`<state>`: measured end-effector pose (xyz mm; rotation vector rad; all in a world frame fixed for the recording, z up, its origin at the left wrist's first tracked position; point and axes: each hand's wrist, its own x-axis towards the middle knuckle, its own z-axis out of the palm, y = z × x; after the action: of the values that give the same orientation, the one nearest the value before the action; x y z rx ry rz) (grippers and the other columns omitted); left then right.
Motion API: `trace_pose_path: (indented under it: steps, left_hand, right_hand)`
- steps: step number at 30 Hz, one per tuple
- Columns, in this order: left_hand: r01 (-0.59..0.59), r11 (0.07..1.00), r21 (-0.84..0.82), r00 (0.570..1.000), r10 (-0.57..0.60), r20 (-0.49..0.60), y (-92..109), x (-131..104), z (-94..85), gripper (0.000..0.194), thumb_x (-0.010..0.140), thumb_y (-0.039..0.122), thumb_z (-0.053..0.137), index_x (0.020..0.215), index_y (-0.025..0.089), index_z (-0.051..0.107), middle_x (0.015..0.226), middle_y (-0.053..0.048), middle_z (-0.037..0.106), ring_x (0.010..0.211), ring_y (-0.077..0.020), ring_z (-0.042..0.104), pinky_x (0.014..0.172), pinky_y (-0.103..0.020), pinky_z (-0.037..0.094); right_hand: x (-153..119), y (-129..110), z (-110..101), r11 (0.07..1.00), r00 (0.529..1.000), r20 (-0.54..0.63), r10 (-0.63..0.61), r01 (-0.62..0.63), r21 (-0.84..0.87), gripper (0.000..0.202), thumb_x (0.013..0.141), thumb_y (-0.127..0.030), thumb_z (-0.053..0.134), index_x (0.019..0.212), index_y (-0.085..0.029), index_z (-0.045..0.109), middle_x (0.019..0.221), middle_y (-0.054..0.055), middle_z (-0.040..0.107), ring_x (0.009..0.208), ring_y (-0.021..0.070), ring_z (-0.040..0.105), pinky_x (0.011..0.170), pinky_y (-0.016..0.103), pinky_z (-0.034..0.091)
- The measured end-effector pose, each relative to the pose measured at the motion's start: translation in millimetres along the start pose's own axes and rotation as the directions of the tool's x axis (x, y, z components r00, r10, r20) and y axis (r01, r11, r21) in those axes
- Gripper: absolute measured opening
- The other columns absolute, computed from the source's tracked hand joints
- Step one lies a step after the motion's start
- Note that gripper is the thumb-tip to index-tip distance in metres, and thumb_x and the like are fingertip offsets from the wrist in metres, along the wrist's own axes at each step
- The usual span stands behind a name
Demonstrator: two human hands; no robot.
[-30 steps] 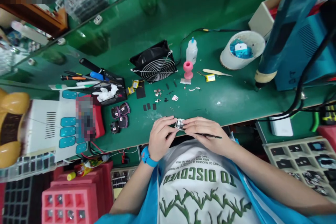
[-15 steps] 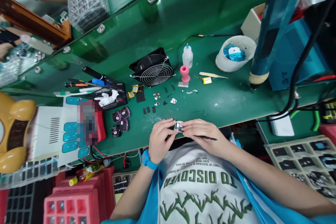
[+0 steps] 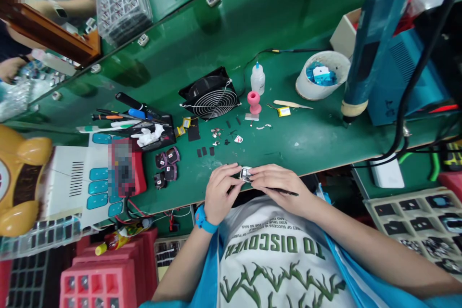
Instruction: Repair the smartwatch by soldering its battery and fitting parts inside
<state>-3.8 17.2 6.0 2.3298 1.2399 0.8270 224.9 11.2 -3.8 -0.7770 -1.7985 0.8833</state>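
Close to my body, at the bench's front edge, my left hand [image 3: 223, 185] grips a small silver-white watch case [image 3: 246, 173] between thumb and fingers. My right hand [image 3: 283, 185] is closed at the case's other side, its fingertips on it and partly covering it. A slim dark tool, apparently tweezers [image 3: 288, 192], sticks out from under the right hand; its tip is hidden. Beyond the hands lie small loose parts [image 3: 216, 133], black pads [image 3: 204, 151] and a red-and-white piece [image 3: 238, 139]. Several dark watch cases [image 3: 170, 172] lie to the left.
A black fan [image 3: 212, 96], a dropper bottle [image 3: 257, 79] and a pink holder [image 3: 254, 101] stand ahead. A white tub [image 3: 305, 79] and a hanging blue electric screwdriver [image 3: 375, 43] are at right. A tool box [image 3: 168, 130] and red meter [image 3: 139, 173] are left. Co-workers' arms show upper left.
My hands and the watch case hold nearly the same place. The view shifts slightly, and the co-workers' arms at upper left have moved.
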Motion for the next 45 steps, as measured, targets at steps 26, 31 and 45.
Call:
trace_pose_path:
  steps: [26,31,45]
  left_hand:
    - [0.085,0.994,0.066,0.994,-0.089,0.065,-12,-10,-8.2,0.016,0.102,0.031,0.063,0.093,0.026,0.075,0.096,-0.005,0.072,0.096,-0.0236,0.063,0.085,-0.042,0.049]
    - [0.114,0.991,0.074,0.993,-0.116,0.023,-14,-19,-16.7,0.011,0.100,0.033,0.067,0.099,0.025,0.075,0.105,-0.006,0.076,0.106,-0.0255,0.066,0.093,-0.045,0.050]
    - [-0.041,0.997,-0.069,0.997,0.045,0.059,-8,-7,2.3,0.018,0.104,0.035,0.061,0.107,0.028,0.077,0.116,-0.005,0.080,0.108,-0.0247,0.072,0.095,-0.041,0.058]
  right_hand:
    - [4,-7,-26,0.888,0.890,-0.149,0.431,-0.389,0.246,0.006,0.094,-0.023,0.076,0.091,-0.026,0.081,0.098,0.003,0.084,0.102,0.0253,0.081,0.095,0.044,0.068]
    - [4,-4,-34,0.884,0.884,-0.134,0.448,-0.416,0.210,0.006,0.093,-0.023,0.077,0.091,-0.028,0.080,0.097,0.001,0.084,0.098,0.0222,0.081,0.092,0.039,0.068]
    - [7,-8,-9,0.918,0.926,-0.007,0.378,-0.374,0.133,0.010,0.095,-0.019,0.071,0.094,-0.025,0.079,0.097,0.006,0.084,0.102,0.0257,0.081,0.092,0.042,0.069]
